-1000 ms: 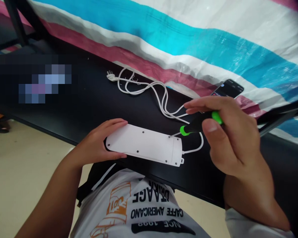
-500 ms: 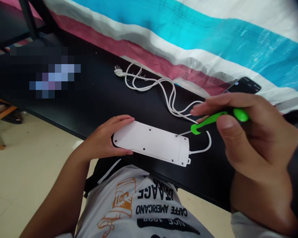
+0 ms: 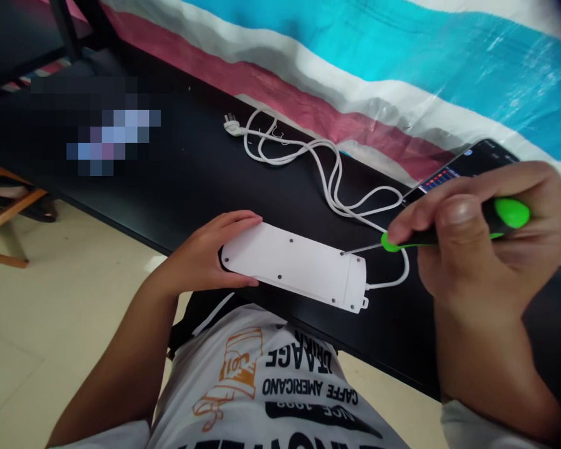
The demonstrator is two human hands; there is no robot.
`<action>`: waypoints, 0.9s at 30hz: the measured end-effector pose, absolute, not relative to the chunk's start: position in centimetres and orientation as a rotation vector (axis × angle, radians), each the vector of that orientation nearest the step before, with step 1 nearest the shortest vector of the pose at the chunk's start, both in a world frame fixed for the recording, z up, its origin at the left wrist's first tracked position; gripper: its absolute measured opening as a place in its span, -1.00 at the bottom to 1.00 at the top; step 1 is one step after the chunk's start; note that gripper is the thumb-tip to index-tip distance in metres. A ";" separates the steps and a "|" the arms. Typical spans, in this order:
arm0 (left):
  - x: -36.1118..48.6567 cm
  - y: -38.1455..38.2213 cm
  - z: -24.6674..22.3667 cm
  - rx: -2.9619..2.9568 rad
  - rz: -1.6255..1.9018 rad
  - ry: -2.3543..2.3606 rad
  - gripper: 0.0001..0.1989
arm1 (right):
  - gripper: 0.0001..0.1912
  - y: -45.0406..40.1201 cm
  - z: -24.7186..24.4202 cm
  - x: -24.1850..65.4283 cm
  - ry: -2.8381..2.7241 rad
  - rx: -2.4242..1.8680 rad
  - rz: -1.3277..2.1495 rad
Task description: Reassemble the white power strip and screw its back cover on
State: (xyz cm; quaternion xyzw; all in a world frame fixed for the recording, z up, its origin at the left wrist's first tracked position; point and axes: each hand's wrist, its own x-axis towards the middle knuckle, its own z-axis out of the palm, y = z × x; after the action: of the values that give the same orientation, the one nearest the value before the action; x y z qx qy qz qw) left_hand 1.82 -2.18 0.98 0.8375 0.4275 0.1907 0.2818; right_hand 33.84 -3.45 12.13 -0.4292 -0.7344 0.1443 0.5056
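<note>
A white power strip [image 3: 303,265] lies with its flat, screw-dotted back facing up on the black table. My left hand [image 3: 210,252] clasps its left end, thumb on the near edge and fingers on the far edge. In my right hand [image 3: 490,243] is a green and black screwdriver [image 3: 512,214], its handle wrapped by thumb and fingers. The screwdriver's thin shaft slants down to the left, and its tip is at a screw hole near the strip's far right corner. A white cord [image 3: 404,268] leaves the strip's right end.
The cord loops over the table [image 3: 177,181] to a plug [image 3: 232,125] at the back. A phone [image 3: 477,159] rests behind my right hand, partly covered. Striped plastic sheeting [image 3: 355,68] hangs along the far edge. A blurred patch [image 3: 116,137] hides something at left.
My right fingers have closed more firmly around the screwdriver handle, and the hand has turned. The screwdriver tip stays at the same hole. The whole view has shifted slightly.
</note>
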 end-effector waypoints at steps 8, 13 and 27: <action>1.9 -2.2 1.1 2.256 0.525 1.124 -0.03 | -0.77 -2.3 12.0 35.7 -1.594 -0.916 1.031; 1.8 -2.2 1.0 2.255 0.521 1.129 -0.02 | -0.74 -2.5 11.3 35.3 -1.667 -0.874 0.890; 1.9 -1.8 0.7 2.243 0.761 1.001 -0.21 | -0.82 -3.6 12.0 34.4 -1.615 -0.939 1.006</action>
State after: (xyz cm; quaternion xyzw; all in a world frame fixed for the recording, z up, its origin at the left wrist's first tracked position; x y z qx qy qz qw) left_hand 1.90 -1.80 0.73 0.8370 0.3736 0.2840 0.2814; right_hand 34.42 -3.61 12.00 -0.3861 -0.6643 0.4139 0.4882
